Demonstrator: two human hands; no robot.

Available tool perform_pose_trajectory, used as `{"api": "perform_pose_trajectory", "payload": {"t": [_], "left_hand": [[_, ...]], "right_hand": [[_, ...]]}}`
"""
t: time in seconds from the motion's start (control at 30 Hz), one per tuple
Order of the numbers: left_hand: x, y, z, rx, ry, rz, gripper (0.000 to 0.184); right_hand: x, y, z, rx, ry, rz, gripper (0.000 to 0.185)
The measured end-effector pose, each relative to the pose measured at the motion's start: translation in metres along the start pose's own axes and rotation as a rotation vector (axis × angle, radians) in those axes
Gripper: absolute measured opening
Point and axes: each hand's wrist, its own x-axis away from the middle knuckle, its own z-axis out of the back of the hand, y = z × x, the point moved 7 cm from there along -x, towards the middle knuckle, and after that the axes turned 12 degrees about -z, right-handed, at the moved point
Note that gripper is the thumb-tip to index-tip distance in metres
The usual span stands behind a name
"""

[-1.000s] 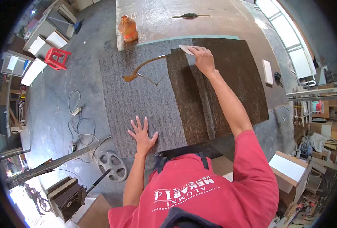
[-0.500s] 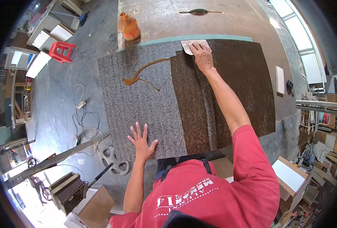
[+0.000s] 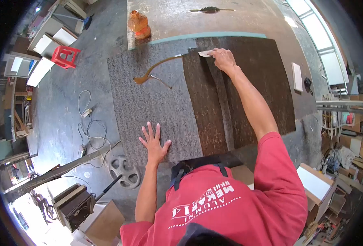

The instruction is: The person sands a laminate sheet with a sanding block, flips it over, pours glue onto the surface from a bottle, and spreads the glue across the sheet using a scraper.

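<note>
A large speckled grey sheet (image 3: 148, 108) lies flat before me, its right part covered with a dark brown wet coat (image 3: 263, 82). My right hand (image 3: 225, 60) grips a thin pale spreader (image 3: 205, 53) near the sheet's far edge, at the coated part. The spreader is tilted nearly edge-on; I cannot tell how firmly it touches. A paler strip runs down through the coat below it. On the uncoated left part is a curved trail of brown glue (image 3: 159, 66). Near the front edge, my left hand (image 3: 154, 143) rests flat on the sheet, fingers spread.
An orange plastic bottle (image 3: 139, 26) stands beyond the sheet on the brown worktop (image 3: 247, 20). A dark bristly tool (image 3: 211, 10) lies farther back, and a pale block (image 3: 297, 77) at the right. On the floor are a red stool (image 3: 66, 57), cables and a grey wheel (image 3: 125, 172).
My right hand has tipped the spreader from lying broad to nearly edge-on and shifted slightly down and right. My left hand stays spread on the sheet.
</note>
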Motion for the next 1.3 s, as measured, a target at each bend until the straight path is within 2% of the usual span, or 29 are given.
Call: {"api": "perform_pose_trajectory", "payload": {"t": [0.1, 0.13, 0.2, 0.27, 0.37, 0.5, 0.6, 0.63, 0.67, 0.7, 0.73, 0.8, 0.9, 1.03, 1.1, 1.2, 1.3], "left_hand": [[0.007, -0.001, -0.003, -0.020, 0.002, -0.012, 0.095], [0.003, -0.002, -0.002, -0.036, 0.036, -0.025, 0.095], [0.003, -0.006, -0.006, -0.039, 0.042, -0.045, 0.094], [0.004, -0.010, -0.012, -0.034, 0.049, -0.057, 0.094], [0.003, -0.015, -0.016, -0.064, 0.088, -0.086, 0.093], [0.002, -0.022, -0.023, -0.086, 0.115, -0.101, 0.093], [0.003, -0.022, -0.023, -0.089, 0.128, -0.110, 0.094], [0.001, -0.022, -0.022, -0.091, 0.125, -0.108, 0.094], [0.001, -0.022, -0.020, -0.088, 0.145, -0.105, 0.094], [0.001, -0.021, -0.020, -0.088, 0.125, -0.101, 0.094], [0.002, -0.017, -0.016, -0.090, 0.102, -0.091, 0.094], [0.004, -0.014, -0.012, -0.098, 0.081, -0.053, 0.094], [0.004, -0.014, -0.013, -0.066, 0.054, -0.054, 0.094], [0.006, -0.011, -0.009, -0.029, 0.071, -0.053, 0.094], [0.005, -0.010, -0.007, -0.022, 0.064, -0.032, 0.094], [0.003, -0.006, -0.003, -0.005, 0.040, -0.010, 0.095], [0.003, -0.004, -0.002, 0.013, 0.041, -0.010, 0.095]], "right_hand": [[0.070, 0.008, 0.007, -0.100, -0.087, 0.052, 0.035], [0.094, 0.010, 0.012, -0.091, -0.092, 0.034, 0.035], [0.150, 0.012, 0.015, -0.041, -0.253, -0.064, 0.036], [0.212, 0.009, 0.020, 0.014, -0.236, -0.024, 0.038], [0.300, -0.005, 0.034, -0.109, -0.108, 0.060, 0.041], [0.394, -0.022, 0.040, -0.111, -0.149, 0.036, 0.042], [0.442, -0.019, 0.035, -0.055, -0.394, -0.099, 0.045], [0.448, -0.026, 0.045, -0.044, -0.382, -0.092, 0.045], [0.451, -0.030, 0.051, -0.165, -0.469, -0.152, 0.043], [0.442, -0.032, 0.056, -0.288, -0.557, -0.203, 0.042], [0.423, -0.037, 0.061, -0.280, -0.551, -0.178, 0.042], [0.375, -0.049, 0.088, -0.512, -0.242, -0.149, 0.037], [0.272, -0.079, 0.105, -0.446, -0.048, -0.012, 0.039], [0.127, -0.112, 0.061, -0.237, 0.069, 0.161, 0.045], [0.064, -0.129, 0.036, -0.147, 0.198, 0.283, 0.045], [-0.002, -0.148, 0.006, -0.098, 0.263, 0.375, 0.044], [-0.023, -0.141, -0.026, -0.040, 0.171, 0.390, 0.043]]}}
